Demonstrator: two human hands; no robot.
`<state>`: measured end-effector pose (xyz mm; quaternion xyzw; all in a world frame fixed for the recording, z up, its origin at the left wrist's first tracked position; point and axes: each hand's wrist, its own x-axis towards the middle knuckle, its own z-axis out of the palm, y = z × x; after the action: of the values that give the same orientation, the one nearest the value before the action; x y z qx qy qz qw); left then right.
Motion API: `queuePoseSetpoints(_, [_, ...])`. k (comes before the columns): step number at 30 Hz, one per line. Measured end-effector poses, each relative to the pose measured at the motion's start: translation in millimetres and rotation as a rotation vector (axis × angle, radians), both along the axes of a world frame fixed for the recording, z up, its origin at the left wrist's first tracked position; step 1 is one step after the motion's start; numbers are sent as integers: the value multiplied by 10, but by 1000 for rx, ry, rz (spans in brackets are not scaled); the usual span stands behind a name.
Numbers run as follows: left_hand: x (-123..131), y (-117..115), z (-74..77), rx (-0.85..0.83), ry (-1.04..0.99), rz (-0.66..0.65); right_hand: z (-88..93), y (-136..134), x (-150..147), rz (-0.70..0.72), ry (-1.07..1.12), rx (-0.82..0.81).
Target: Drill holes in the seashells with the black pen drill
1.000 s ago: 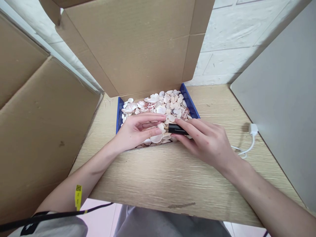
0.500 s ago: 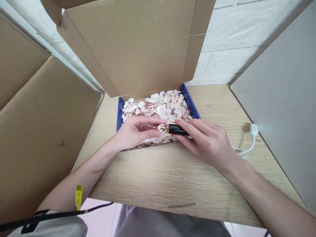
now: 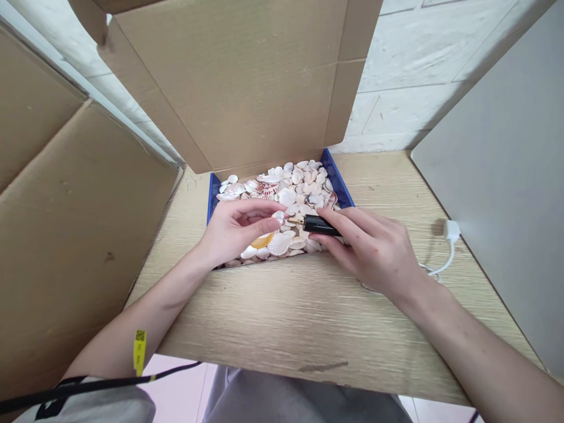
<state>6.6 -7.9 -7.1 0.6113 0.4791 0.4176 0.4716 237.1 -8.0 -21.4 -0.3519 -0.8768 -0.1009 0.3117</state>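
Between the thumb and fingers of my left hand (image 3: 240, 229) is a small white seashell (image 3: 278, 217). My right hand (image 3: 368, 244) grips a black handheld mini drill (image 3: 321, 225) with a brass-coloured chuck, aimed left at the shell. The tip is close to the shell; whether it touches I cannot tell. Both hands are above a blue-sided box (image 3: 339, 176) full of loose shells (image 3: 304, 182), mostly white, some reddish-striped. A yellow-orange shell (image 3: 262, 241) lies under my left hand.
The box's cardboard lid (image 3: 247, 82) stands upright behind it. More cardboard (image 3: 88, 217) rises on the left and a grey panel (image 3: 497, 176) on the right. A white plug with cable (image 3: 451, 231) is on the wooden table (image 3: 282, 329). A black cable (image 3: 110, 380) crosses at lower left.
The drill has drawn back slightly to the right, and the shell in my left hand has shifted a little left and up. The yellow-orange shell now shows beneath.
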Motion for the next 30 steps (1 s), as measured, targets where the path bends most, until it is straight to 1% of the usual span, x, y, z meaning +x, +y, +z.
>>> queuePoseSetpoints(5, [-4, 37, -2, 18, 17, 98, -12, 21, 32, -20, 3, -1])
queuePoseSetpoints(8, [-29, 73, -16, 42, -22, 185, -10, 26, 50, -56, 8, -4])
queuePoseSetpoints(9, [-37, 80, -19, 36, -46, 190, -8, 27, 54, -64, 13, -6])
queuePoseSetpoints(11, [-44, 80, -17, -1, -82, 150, -4, 25, 55, -57, 24, -4])
queuePoseSetpoints(13, [-36, 63, -3, -37, -76, 84, 1, 19, 47, -36, 25, 5])
queuePoseSetpoints(15, [-19, 40, 17, -44, -59, 50, 4, 9, 34, -19, 26, 14])
queuePoseSetpoints(19, [-3, 19, 29, -30, -12, 17, 5, -4, 19, -8, 30, 21])
queuePoseSetpoints(25, [-27, 23, -2, 2, 19, -46, 14, 1, 23, 18, 31, 13])
queuePoseSetpoints(30, [-28, 15, -2, -2, 21, -47, 17, 14, 45, 19, 42, 33])
